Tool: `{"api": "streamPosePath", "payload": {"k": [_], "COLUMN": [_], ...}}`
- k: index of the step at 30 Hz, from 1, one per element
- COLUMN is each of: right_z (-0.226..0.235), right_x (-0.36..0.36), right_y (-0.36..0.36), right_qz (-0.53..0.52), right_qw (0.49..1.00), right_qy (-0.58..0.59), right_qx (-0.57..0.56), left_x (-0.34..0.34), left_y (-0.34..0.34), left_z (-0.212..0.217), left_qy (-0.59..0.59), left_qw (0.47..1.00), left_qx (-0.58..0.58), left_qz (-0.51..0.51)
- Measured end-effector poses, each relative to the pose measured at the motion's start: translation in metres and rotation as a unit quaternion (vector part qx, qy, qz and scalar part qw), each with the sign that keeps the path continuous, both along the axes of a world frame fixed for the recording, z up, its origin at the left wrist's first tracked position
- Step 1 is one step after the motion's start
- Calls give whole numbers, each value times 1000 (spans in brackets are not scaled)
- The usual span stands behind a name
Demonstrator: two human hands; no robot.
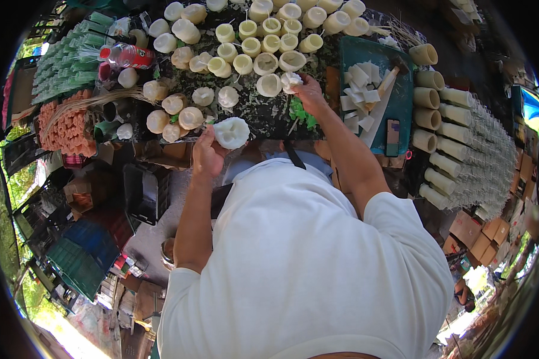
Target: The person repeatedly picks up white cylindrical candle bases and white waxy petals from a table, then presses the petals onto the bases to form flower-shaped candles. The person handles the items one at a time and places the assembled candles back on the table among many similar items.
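While left fingers (206,136) grip white lump (232,133), right fingers (309,85) frilled piece (290,82), red-labelled bottle (129,56) beyond

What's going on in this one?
A person stands at a dark table. The left hand holds a round, lumpy white piece by its side at the near edge. The right hand, farther in, has its fingers on a smaller white piece beside clustered pale cups. To the right, a blue-green tray carries white chunks.
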State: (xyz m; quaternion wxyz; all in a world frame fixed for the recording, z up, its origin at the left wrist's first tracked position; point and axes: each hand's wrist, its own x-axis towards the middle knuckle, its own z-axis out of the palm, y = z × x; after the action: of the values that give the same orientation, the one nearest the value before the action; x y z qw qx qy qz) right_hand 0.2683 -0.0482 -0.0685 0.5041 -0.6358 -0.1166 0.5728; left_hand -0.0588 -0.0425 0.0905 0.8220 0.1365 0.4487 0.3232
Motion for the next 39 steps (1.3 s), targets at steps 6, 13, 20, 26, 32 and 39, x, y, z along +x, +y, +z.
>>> {"api": "streamPosePath", "payload": {"k": [6,13,20,26,32,39], "right_z": [47,-3,-3,23,-2,118], "right_x": [-17,-136,-176,-146,-132,-94], "right_y": [-39,-27,-4,-14,-37,-57], "right_qz": [34,80,60,177,145,168], "right_qw": [995,989,970,915,965,937], "right_qy": [98,121,-226,-358,-221,303], "right_qx": [1,-8,-60,-58,-7,-42], "left_x": [-17,-64,-84,-82,-60,-14], "left_y": [-19,-29,-29,-21,-4,10], "left_z": [-28,-43,-47,-52,-58,-51], "left_qy": [89,101,49,-44,-69,-138], "left_qw": [993,993,999,999,993,975], "left_qx": [72,49,19,-21,-9,12], "left_qz": [-33,-18,8,-11,-100,-177]}}
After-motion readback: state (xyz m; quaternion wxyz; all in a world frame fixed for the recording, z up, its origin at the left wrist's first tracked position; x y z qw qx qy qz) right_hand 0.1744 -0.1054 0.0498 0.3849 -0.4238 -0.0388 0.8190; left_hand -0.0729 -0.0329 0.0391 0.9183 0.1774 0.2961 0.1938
